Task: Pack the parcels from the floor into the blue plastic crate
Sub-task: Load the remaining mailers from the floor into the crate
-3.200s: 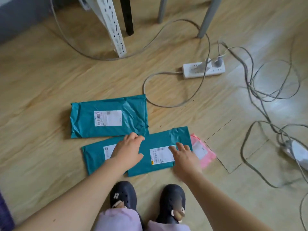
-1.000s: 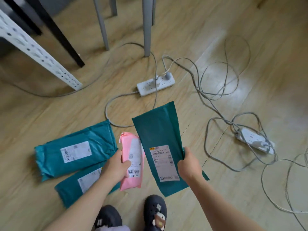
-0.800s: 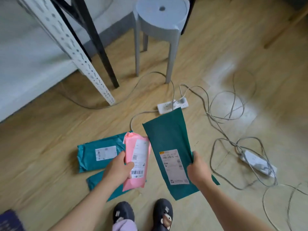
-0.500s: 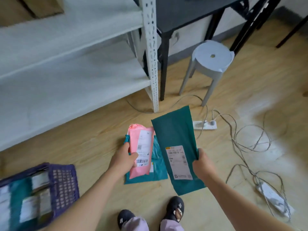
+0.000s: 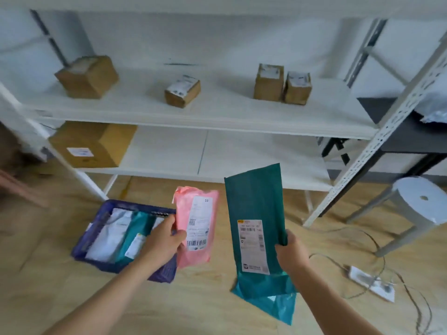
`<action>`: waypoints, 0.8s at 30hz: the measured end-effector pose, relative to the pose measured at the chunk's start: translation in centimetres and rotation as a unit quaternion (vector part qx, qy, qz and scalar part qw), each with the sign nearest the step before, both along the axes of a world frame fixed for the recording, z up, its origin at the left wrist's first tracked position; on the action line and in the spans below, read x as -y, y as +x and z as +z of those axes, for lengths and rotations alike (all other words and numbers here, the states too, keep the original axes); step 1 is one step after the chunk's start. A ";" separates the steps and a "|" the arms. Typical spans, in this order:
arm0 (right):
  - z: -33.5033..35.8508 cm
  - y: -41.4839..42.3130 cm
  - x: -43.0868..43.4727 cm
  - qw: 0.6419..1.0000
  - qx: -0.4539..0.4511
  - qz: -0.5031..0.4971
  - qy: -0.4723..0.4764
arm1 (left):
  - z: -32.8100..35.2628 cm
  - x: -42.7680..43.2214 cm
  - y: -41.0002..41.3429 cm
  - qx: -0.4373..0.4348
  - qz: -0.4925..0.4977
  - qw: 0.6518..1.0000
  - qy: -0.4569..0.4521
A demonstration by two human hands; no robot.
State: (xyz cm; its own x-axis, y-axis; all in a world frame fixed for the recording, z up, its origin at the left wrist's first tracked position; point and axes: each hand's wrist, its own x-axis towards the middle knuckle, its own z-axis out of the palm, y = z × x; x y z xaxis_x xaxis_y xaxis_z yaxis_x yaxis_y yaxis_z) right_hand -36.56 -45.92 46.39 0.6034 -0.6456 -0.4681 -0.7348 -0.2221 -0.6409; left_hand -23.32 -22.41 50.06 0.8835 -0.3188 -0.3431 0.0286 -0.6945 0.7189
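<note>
The blue plastic crate (image 5: 135, 206) sits on the floor at the left, in front of the white shelf rack (image 5: 217, 122). It already holds a white parcel (image 5: 110, 235) and a small teal parcel (image 5: 136, 226) side by side. The step in hand looks like the carry-over: two parcels are in the air and need setting into the crate.

I judge the pink one should go first, since it hangs nearest, by the crate's right end. It is best lowered flat onto the parcels inside, label up, not dropped on edge against the wall. The left grip (image 5: 162, 240) pinches the pink parcel (image 5: 197, 221) at its left edge, about halfway down, with the thumb on the label side. The parcel stands upright just to the right of that grip.

Further right, the long teal parcel (image 5: 256, 213) is held upright, well apart from the crate. The right grip (image 5: 290, 252) is curled round its right edge, low down. Most of the parcel rises above and to the left of the grip, and a loose tail droops below. Being long and limp, it probably needs laying lengthwise, with the tail tucked in.

A power strip (image 5: 370, 281) and its cables lie on the floor at the far right, and are worth stepping clear of.
</note>
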 end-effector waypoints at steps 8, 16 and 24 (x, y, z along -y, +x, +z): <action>1.7 10.1 -15.5 0.999 0.030 0.011 0.029 | 2.0 -19.3 6.0 0.016 0.114 0.993 -0.008; 0.9 19.6 -24.2 0.998 0.008 0.035 0.052 | 0.6 -29.8 13.8 0.022 0.204 0.979 -0.005; -2.3 33.3 -29.1 0.993 -0.021 0.044 0.106 | 0.4 -33.9 24.2 0.074 0.240 0.968 0.021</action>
